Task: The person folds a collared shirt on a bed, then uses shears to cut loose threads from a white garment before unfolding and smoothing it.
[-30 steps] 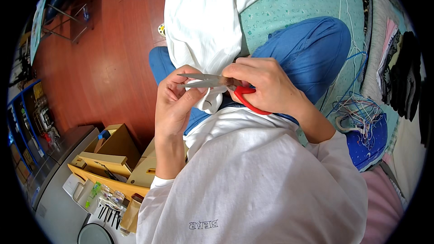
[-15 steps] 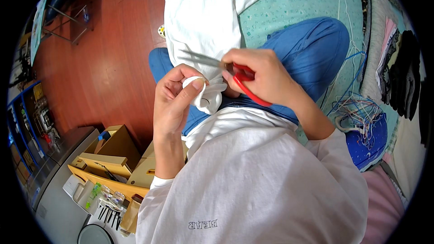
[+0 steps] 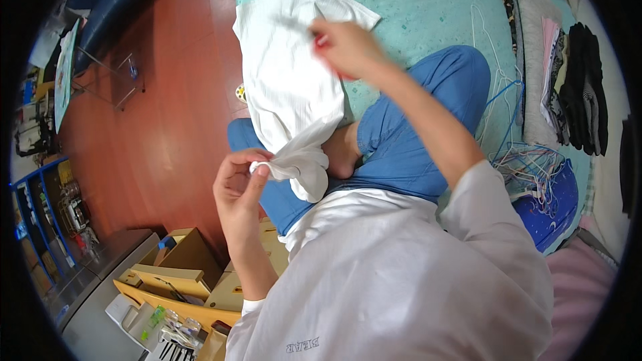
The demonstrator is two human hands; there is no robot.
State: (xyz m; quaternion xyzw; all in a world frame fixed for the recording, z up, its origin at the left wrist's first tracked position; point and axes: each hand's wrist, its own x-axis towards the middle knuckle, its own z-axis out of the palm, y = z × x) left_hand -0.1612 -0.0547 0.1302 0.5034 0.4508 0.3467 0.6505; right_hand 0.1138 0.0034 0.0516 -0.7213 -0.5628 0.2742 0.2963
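A white ribbed garment (image 3: 287, 60) stretches from the bed over my crossed legs, its near end bunched in my lap. My left hand (image 3: 235, 184) pinches an edge of that bunched end between thumb and fingers. Farther forward, above the spread part of the cloth, my right hand (image 3: 351, 50) is closed on a pair of red-handled scissors (image 3: 322, 41). The hand and scissors are smeared by motion. Their blades point to the left, away from the piece in my left hand, and I cannot tell how far apart they are.
Folded clothes (image 3: 582, 87) line the right side of the bed (image 3: 414, 0), near a tangle of wire hangers (image 3: 535, 170). A yellow drawer unit (image 3: 174, 284) stands at lower left, above a reddish wooden floor (image 3: 160, 140). A folding-leg table (image 3: 67, 77) is at far left.
My right hand has swung the scissors forward, away from my left hand. My left hand still pinches the white cloth, a little lower and to the left. The whole view has shifted.
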